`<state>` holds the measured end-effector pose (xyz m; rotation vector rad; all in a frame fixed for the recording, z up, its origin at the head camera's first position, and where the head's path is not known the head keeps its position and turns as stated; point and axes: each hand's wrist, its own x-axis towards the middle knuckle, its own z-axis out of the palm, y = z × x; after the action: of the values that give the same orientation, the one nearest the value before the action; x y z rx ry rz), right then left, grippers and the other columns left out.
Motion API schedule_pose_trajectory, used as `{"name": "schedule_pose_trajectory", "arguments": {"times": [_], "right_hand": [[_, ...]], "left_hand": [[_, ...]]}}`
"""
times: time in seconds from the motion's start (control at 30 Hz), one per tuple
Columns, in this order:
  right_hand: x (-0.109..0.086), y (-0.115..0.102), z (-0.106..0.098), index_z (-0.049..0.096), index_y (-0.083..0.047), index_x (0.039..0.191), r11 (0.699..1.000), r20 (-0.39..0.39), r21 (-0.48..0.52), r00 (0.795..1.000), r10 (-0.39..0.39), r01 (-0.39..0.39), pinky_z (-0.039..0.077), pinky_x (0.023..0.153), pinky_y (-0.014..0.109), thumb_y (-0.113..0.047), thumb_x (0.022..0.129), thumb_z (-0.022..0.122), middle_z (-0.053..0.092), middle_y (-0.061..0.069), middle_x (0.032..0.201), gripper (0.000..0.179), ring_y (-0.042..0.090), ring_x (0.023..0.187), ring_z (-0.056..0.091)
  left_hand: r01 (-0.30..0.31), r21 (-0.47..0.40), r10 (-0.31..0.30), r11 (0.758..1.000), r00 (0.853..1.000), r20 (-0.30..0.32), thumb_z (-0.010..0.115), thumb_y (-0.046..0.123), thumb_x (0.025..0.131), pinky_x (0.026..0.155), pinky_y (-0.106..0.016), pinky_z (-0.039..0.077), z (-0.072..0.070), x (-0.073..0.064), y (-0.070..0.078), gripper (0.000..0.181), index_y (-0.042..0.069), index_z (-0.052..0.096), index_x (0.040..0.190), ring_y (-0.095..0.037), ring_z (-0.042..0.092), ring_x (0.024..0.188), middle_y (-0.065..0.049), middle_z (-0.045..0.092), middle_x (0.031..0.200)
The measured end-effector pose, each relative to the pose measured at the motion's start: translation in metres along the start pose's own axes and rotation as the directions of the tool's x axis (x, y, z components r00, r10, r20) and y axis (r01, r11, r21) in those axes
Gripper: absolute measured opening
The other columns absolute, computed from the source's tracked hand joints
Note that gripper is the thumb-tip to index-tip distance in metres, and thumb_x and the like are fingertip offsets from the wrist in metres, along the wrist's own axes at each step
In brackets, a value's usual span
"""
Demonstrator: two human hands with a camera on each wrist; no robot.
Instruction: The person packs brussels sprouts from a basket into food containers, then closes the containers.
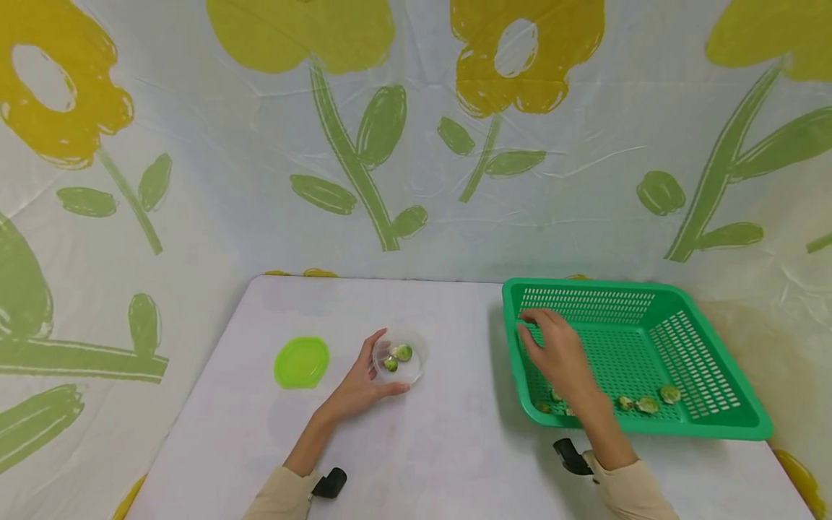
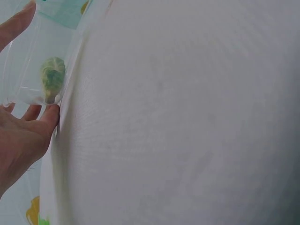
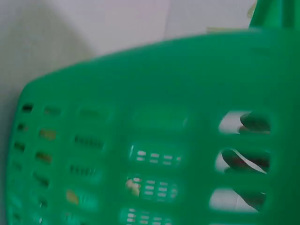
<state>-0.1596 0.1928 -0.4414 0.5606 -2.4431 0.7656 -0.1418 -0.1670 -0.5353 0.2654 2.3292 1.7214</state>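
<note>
My left hand [image 1: 360, 386] grips a clear plastic tub [image 1: 419, 355] from its left side, thumb at the near side and fingers at the far side. Two Brussels sprouts [image 1: 403, 352] lie in the tub; the left wrist view shows one sprout [image 2: 53, 78] through its wall. My right hand [image 1: 560, 357] is above the left part of a green plastic basket [image 1: 721, 361], with thumb and fingers apart and nothing visible between them. Several more sprouts [image 1: 646, 404] lie along the basket's near side, some partly hidden by the right forearm. The basket's slotted wall [image 3: 154, 75] fills the right wrist view.
A lime-green lid [image 1: 302, 362] lies on the white table [image 1: 455, 448], left of the tub. Flower-printed sheeting [image 1: 260, 144] hangs behind and beside the table. The basket stands at the right, its raised rim close to my right wrist.
</note>
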Motion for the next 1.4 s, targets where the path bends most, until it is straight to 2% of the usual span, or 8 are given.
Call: {"name": "schedule_pose_trajectory", "arguments": {"times": [0.33, 0.63, 0.83, 0.9, 1.03, 1.17, 1.4], "right_hand": [[-0.014, 0.018, -0.011, 0.07, 0.005, 0.106, 0.998, 0.027, -0.051, 0.999, 0.035, -0.034, 0.056, 0.07, 0.054, 0.007, 0.086, 0.078, 0.069, 0.021, 0.1, 0.021, 0.038, 0.092, 0.067], [-0.028, 0.039, -0.015, 0.07, 0.006, 0.104, 0.994, 0.06, -0.083, 0.996, 0.069, -0.064, 0.056, 0.067, 0.055, 0.008, 0.084, 0.079, 0.068, 0.023, 0.099, 0.023, 0.041, 0.089, 0.067], [-0.033, 0.047, -0.02, 0.07, 0.006, 0.104, 0.99, 0.114, -0.112, 0.988, 0.103, -0.09, 0.055, 0.067, 0.055, 0.006, 0.084, 0.08, 0.067, 0.023, 0.1, 0.022, 0.042, 0.089, 0.065], [-0.033, 0.048, -0.023, 0.07, 0.007, 0.105, 0.986, 0.15, -0.119, 0.98, 0.13, -0.113, 0.055, 0.07, 0.056, 0.006, 0.085, 0.079, 0.067, 0.024, 0.102, 0.022, 0.043, 0.092, 0.065], [-0.034, 0.05, -0.028, 0.069, 0.007, 0.108, 0.976, 0.238, -0.141, 0.951, 0.195, -0.165, 0.055, 0.07, 0.056, 0.004, 0.087, 0.078, 0.065, 0.026, 0.106, 0.024, 0.045, 0.094, 0.064], [-0.035, 0.053, -0.03, 0.068, 0.008, 0.109, 0.97, 0.31, -0.161, 0.924, 0.223, -0.18, 0.055, 0.068, 0.055, 0.005, 0.085, 0.078, 0.064, 0.028, 0.105, 0.026, 0.046, 0.092, 0.063], [-0.036, 0.058, -0.031, 0.068, 0.01, 0.11, 0.957, 0.407, -0.193, 0.87, 0.277, -0.215, 0.055, 0.072, 0.058, 0.003, 0.086, 0.079, 0.062, 0.032, 0.108, 0.028, 0.049, 0.094, 0.062]], "left_hand": [[0.006, -0.008, -0.006, 1.0, 1.0, 0.0, 0.092, 0.036, 0.079, 0.121, -0.056, 0.025, -0.001, 0.001, -0.004, 0.115, 0.028, 0.016, 0.164, -0.023, 0.017, 0.155, -0.006, 0.014, 0.17], [-0.006, -0.008, 0.006, 1.0, 1.0, 0.0, 0.091, 0.033, 0.08, 0.12, -0.059, 0.025, 0.001, 0.0, -0.003, 0.114, 0.025, 0.014, 0.164, -0.028, 0.014, 0.156, -0.011, 0.012, 0.17], [-0.016, -0.036, 0.016, 0.999, 1.0, 0.008, 0.091, 0.031, 0.08, 0.121, -0.058, 0.023, 0.0, 0.0, -0.002, 0.114, 0.026, 0.016, 0.165, -0.025, 0.018, 0.155, -0.01, 0.015, 0.169], [-0.023, -0.046, 0.024, 0.999, 1.0, 0.008, 0.091, 0.029, 0.08, 0.121, -0.058, 0.023, 0.0, 0.0, -0.002, 0.113, 0.026, 0.016, 0.164, -0.025, 0.018, 0.155, -0.011, 0.016, 0.169], [-0.024, -0.04, 0.024, 0.999, 1.0, 0.009, 0.091, 0.03, 0.08, 0.121, -0.058, 0.023, -0.001, 0.0, -0.002, 0.113, 0.026, 0.016, 0.164, -0.025, 0.018, 0.155, -0.01, 0.016, 0.169], [-0.018, -0.037, 0.018, 0.999, 1.0, 0.008, 0.091, 0.031, 0.08, 0.121, -0.058, 0.023, -0.001, 0.0, -0.002, 0.113, 0.027, 0.016, 0.164, -0.024, 0.018, 0.155, -0.008, 0.016, 0.169], [-0.007, -0.034, 0.008, 0.999, 1.0, 0.01, 0.091, 0.033, 0.08, 0.121, -0.058, 0.024, -0.001, 0.0, -0.003, 0.113, 0.027, 0.016, 0.164, -0.025, 0.019, 0.155, -0.007, 0.016, 0.169]]}}
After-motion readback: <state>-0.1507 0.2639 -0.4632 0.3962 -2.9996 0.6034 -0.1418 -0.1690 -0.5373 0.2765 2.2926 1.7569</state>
